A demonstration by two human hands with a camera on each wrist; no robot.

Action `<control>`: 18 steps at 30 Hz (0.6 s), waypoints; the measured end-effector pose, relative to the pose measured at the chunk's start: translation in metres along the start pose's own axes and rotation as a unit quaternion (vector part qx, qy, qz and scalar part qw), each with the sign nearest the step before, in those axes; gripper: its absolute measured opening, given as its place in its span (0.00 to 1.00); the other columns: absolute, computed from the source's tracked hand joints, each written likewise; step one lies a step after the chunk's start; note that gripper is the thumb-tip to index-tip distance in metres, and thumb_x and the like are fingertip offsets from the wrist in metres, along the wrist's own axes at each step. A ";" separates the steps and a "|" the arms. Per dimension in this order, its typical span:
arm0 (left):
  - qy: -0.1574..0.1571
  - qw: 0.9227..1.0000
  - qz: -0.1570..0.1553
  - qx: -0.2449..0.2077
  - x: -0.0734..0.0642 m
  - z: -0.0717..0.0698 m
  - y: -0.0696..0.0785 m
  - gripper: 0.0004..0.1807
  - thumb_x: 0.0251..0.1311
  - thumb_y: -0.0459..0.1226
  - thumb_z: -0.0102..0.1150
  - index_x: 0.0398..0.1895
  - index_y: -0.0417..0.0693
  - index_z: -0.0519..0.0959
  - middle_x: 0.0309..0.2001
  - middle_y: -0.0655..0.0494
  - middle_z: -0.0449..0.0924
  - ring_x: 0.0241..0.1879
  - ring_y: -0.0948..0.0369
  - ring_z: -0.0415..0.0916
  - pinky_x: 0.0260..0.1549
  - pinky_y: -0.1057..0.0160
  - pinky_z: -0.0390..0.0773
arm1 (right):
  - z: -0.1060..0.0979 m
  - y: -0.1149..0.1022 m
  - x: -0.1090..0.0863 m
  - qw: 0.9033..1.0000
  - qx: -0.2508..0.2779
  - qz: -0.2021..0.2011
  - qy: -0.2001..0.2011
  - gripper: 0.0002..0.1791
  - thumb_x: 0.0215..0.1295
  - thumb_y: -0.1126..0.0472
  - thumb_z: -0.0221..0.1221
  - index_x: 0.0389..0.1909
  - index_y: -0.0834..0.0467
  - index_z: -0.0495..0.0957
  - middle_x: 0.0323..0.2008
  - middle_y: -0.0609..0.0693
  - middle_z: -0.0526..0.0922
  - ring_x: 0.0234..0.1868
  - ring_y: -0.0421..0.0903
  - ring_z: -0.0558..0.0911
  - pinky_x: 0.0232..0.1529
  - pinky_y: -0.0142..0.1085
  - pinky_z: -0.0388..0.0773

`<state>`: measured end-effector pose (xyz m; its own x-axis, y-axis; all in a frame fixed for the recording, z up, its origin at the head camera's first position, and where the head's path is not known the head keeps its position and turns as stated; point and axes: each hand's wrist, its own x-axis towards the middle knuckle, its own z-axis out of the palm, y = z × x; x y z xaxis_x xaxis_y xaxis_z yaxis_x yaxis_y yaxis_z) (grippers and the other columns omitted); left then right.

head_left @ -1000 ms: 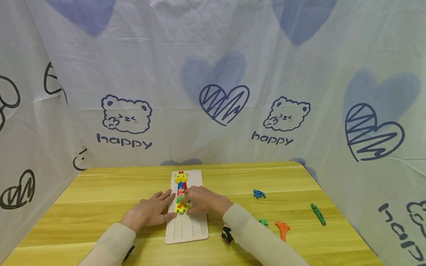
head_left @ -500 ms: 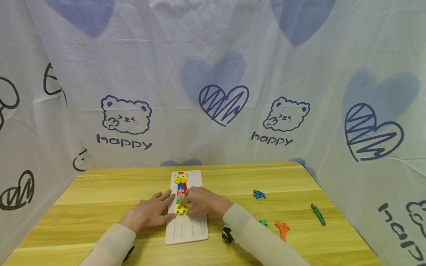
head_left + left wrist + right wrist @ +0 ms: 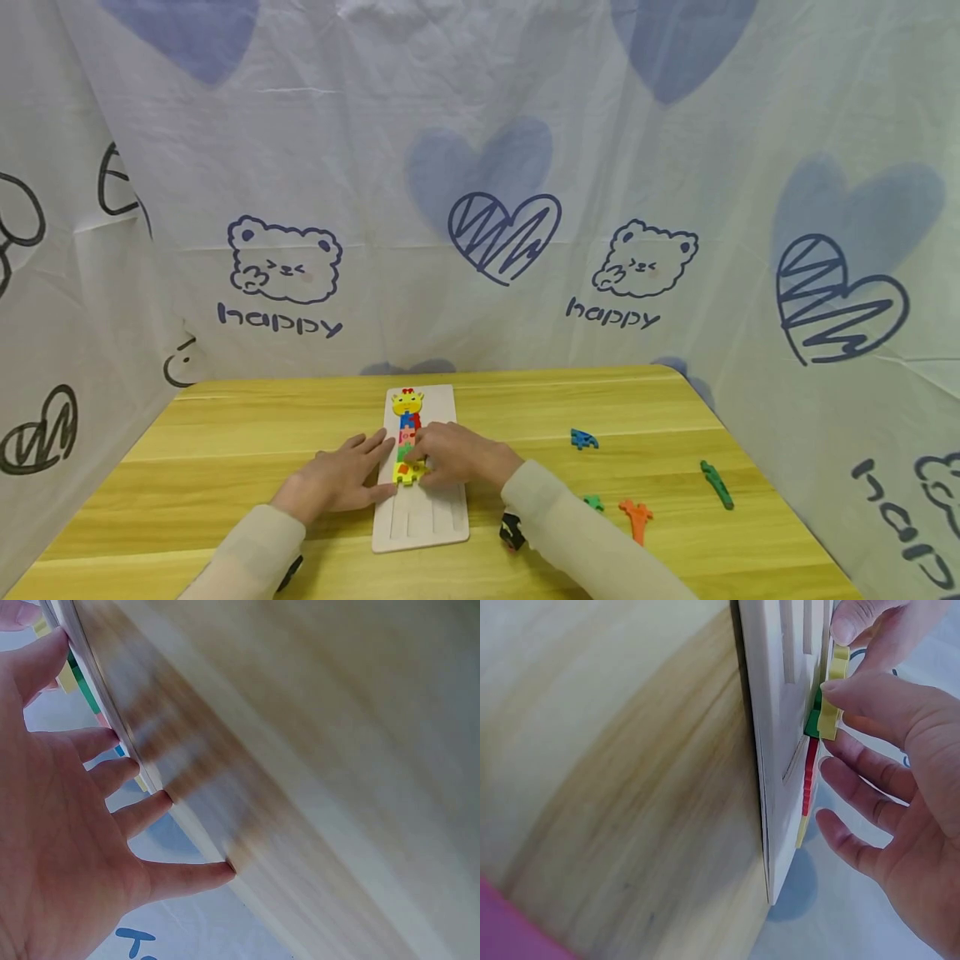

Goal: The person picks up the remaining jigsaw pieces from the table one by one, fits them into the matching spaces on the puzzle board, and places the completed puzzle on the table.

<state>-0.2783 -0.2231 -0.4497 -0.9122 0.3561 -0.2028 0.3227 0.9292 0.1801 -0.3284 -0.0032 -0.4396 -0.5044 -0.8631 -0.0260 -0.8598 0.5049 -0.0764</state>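
Yellow wood-grain tabletop (image 3: pixel 225 442) spreads under you; take your work as the clock's centre. Nearest, the pale board (image 3: pixel 421 523) shows bare grooves toward six o'clock, with a loose orange piece (image 3: pixel 637 517) near four. Your right hand (image 3: pixel 454 454), at three, pinches the yellow piece (image 3: pixel 405 474) between thumb and forefinger; your left hand (image 3: pixel 341 477), at nine, is spread, gripping nothing, fingertips against the board's edge. You seem to be seating that piece: align its tabs, then press evenly. Farther off, a giraffe head (image 3: pixel 407 404) lies at twelve; behind hangs printed cloth (image 3: pixel 397 283).
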 end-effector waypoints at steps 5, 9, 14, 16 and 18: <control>-0.002 1.000 0.001 0.002 0.001 0.002 -0.001 0.46 0.68 0.64 0.53 0.81 0.50 0.59 0.83 0.47 0.53 0.78 0.35 0.56 0.57 0.13 0.61 | 0.001 -0.001 0.000 1.000 -0.001 0.004 -0.008 0.20 0.66 0.55 0.68 0.59 0.48 0.85 0.52 0.42 0.87 0.46 0.36 0.80 0.50 0.26 0.79; -0.001 1.000 0.004 0.003 0.000 0.001 -0.001 0.45 0.68 0.62 0.55 0.81 0.49 0.59 0.83 0.47 0.53 0.78 0.35 0.57 0.57 0.13 0.61 | 0.000 -0.001 0.000 1.000 -0.002 0.008 -0.014 0.21 0.66 0.55 0.68 0.60 0.48 0.85 0.52 0.43 0.87 0.45 0.35 0.80 0.49 0.26 0.78; 0.002 1.000 0.008 0.005 -0.001 0.002 -0.001 0.43 0.70 0.59 0.55 0.82 0.50 0.58 0.83 0.47 0.53 0.78 0.36 0.57 0.58 0.14 0.61 | 0.000 -0.001 0.000 1.000 -0.001 0.011 -0.011 0.21 0.66 0.54 0.69 0.59 0.47 0.85 0.52 0.43 0.87 0.44 0.35 0.79 0.49 0.25 0.79; 0.004 1.000 0.009 0.004 0.000 0.002 -0.001 0.43 0.70 0.58 0.55 0.82 0.50 0.58 0.83 0.47 0.53 0.78 0.36 0.57 0.58 0.14 0.61 | 0.000 -0.001 0.000 1.000 -0.006 0.012 -0.008 0.20 0.65 0.54 0.69 0.58 0.47 0.86 0.50 0.42 0.87 0.43 0.35 0.79 0.48 0.25 0.78; 0.005 1.000 0.009 0.005 0.000 0.002 -0.002 0.42 0.70 0.57 0.55 0.82 0.50 0.58 0.83 0.47 0.53 0.78 0.36 0.57 0.58 0.14 0.61 | 0.000 -0.001 -0.001 1.000 -0.008 0.014 -0.008 0.19 0.65 0.54 0.70 0.57 0.47 0.87 0.48 0.42 0.87 0.42 0.35 0.78 0.46 0.25 0.78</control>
<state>-0.2781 -0.2244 -0.4521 -0.9083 0.3726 -0.1903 0.3420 0.9233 0.1750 -0.3271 -0.0031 -0.4397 -0.5273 -0.8486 -0.0435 -0.8466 0.5290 -0.0585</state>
